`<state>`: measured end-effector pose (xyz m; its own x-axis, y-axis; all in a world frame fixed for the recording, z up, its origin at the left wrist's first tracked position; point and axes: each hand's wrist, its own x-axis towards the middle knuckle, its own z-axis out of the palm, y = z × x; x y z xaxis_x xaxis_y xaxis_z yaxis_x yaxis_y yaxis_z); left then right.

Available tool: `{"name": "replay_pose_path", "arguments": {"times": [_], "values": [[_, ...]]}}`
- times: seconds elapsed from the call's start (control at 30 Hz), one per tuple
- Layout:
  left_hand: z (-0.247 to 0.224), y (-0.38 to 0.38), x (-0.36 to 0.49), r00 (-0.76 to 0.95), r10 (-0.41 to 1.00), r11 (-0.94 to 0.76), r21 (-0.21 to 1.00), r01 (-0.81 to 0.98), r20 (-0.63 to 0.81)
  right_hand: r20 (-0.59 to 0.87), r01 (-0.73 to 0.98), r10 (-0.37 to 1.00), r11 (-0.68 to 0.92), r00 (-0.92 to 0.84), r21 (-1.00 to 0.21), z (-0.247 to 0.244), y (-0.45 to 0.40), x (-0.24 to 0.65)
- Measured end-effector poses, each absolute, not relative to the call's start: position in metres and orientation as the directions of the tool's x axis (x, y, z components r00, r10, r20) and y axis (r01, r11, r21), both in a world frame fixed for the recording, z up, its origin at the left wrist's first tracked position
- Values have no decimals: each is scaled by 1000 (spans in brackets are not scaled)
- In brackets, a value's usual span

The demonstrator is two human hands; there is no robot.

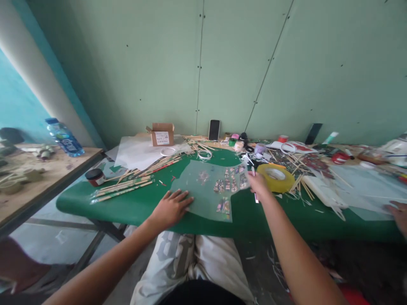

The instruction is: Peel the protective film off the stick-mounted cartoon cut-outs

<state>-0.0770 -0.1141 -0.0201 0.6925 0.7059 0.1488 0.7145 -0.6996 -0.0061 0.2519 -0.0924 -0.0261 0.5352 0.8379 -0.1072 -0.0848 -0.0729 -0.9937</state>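
Note:
A translucent sheet (193, 190) with several small patterned pieces (227, 180) on it lies on the green table cover (133, 207). My left hand (171, 207) rests flat on the sheet's left front part, fingers spread. At the sheet's right edge, my right hand (259, 186) is closed around a slim pen-like tool (256, 198). Its fingertips also meet a small clear patterned piece (244, 181) at that edge. A yellow tape roll (276, 178) sits just right of my right hand.
Wooden sticks (124, 188), a dark jar (95, 177) and an open carton (163, 134) stand or lie left. A phone (214, 130) leans on the wall. Jars and scraps crowd the right; another person's hand (399, 214) touches a sheet (369, 190) there.

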Motion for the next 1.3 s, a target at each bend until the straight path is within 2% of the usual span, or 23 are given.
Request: {"name": "replay_pose_path", "arguments": {"times": [0.07, 0.2, 0.33, 0.43, 0.57, 0.73, 1.03, 1.3], "values": [[-34, -124, -76, 648, 749, -654, 2, 756, 138, -45, 141, 769, -175, 637, -974, -20, -92, 247], [-41, -132, -64, 531, 834, -539, 14, 842, 152, 210, 502, 673, -273, 709, -821, -4, -98, 229], [-36, -132, -49, 431, 886, -440, 22, 897, 170, 362, 720, 708, -295, 606, -628, 5, -100, 212], [-27, -121, -35, 430, 890, -439, 28, 898, 154, 365, 817, 785, -287, 500, -501, -1, -90, 199], [-20, -80, -8, 518, 849, -525, 61, 849, 102, 299, 899, 884, -243, 360, -364, -25, -67, 180], [-31, -31, 16, 606, 795, -605, 125, 786, 31, 283, 943, 918, -205, 278, -263, -53, -53, 169], [-41, -23, -18, 431, 900, -436, 136, 889, 70, 231, 934, 924, -244, 306, -262, -60, -52, 170], [-44, -23, -26, 442, 890, -454, 142, 880, 110, 235, 937, 924, -243, 303, -251, -63, -49, 168]]}}
